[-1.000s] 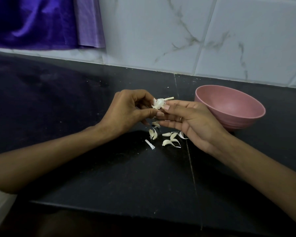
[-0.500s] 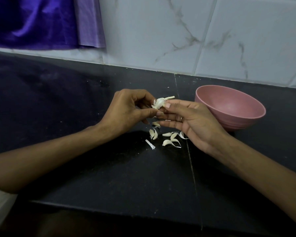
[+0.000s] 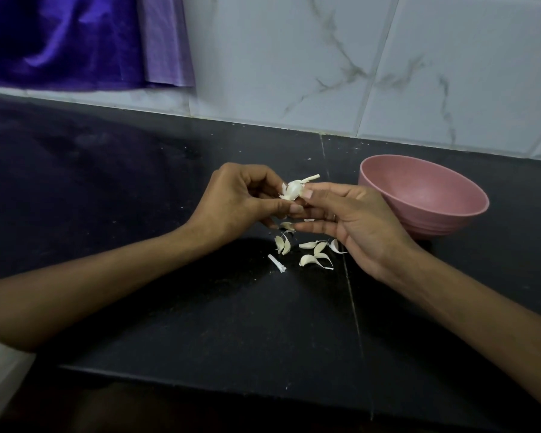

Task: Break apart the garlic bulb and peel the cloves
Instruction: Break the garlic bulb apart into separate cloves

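The garlic bulb (image 3: 294,189), by now a small remnant with its dry stem pointing away from you, sits pinched between your two hands above the black table (image 3: 200,307). Your left hand (image 3: 241,203) curls round its near side, thumb stretched across underneath; your right hand (image 3: 347,220) holds it at the thumb tip, the other fingers lying straighter below. Keep the left grip steady and let the right thumb do the prying: work the nail in at the base of a clove, where it joins the stem, and roll it outward rather than pulling straight, which is likely to tear the skin only. Several loose cloves (image 3: 313,256) and a scrap of stem lie on the table just under your right fingers. The pink bowl (image 3: 425,195) stands just beyond your right hand, seemingly empty.
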Tool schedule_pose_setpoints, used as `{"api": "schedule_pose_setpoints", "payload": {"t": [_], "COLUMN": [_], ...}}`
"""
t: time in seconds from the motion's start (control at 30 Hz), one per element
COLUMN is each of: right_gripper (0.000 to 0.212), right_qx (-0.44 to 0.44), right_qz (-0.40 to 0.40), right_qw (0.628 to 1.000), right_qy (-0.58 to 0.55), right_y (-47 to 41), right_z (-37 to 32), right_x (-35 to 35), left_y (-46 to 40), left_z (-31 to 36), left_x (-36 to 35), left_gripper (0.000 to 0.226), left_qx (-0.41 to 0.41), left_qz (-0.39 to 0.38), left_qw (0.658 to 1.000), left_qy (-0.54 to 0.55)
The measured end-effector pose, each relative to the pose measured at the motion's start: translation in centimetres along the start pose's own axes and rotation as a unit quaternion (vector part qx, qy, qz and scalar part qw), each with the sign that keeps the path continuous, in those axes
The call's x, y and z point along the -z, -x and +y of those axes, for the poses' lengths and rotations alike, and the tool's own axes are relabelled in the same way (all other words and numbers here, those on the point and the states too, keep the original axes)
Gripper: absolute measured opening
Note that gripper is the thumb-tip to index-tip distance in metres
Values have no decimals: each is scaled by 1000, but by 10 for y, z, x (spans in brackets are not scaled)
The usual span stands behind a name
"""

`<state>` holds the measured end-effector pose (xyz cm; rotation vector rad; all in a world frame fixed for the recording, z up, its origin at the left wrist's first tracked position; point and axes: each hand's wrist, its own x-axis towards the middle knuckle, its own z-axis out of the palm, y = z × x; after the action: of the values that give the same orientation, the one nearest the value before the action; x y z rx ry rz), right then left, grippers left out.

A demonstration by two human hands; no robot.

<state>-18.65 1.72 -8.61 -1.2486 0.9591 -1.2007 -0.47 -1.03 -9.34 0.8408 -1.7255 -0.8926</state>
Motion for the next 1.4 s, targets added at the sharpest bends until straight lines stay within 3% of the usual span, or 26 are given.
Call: {"api": "schedule_pose_setpoints", "payload": {"t": [0.27,0.57,0.73,0.83,1.03,1.13,1.2,1.27,1.4], "right_gripper": [16,16,19,14,14,9,9,11,12], "right_qx": [11,21,18,16,8,5,1,-6,-11], "right_qz": [-4,-7,-2,8,15,17,16,10,-1], "right_qw": [999,998,997,997,998,997,997,998,998], "right_qy": [31,60,71,70,67,73,71,64,64], "right_y": [1,3,4,4,5,4,4,4,5], "right_z": [-1,-2,3,3,-1,-3,-3,-4,-3], "right_x": [-2,-4,-6,-8,-9,-7,-7,-8,-10], "left_y": [4,6,8,9,8,6,6,6,9], "left_z": [5,5,1,1,7,8,9,8,5], "left_x": [0,5,3,-1,-5,-5,-5,-4,-3], "left_gripper": [30,20,13,14,23,26,25,23,19], "left_qx": [-59,-184,-186,-157,8,49,55,11,-134], "left_qz": [19,2,-12,8,14,1,1,8,11], "left_qw": [992,948,938,952,996,999,998,997,957], "left_qy": [-107,-261,-292,-264,-92,7,15,-75,-257]}}
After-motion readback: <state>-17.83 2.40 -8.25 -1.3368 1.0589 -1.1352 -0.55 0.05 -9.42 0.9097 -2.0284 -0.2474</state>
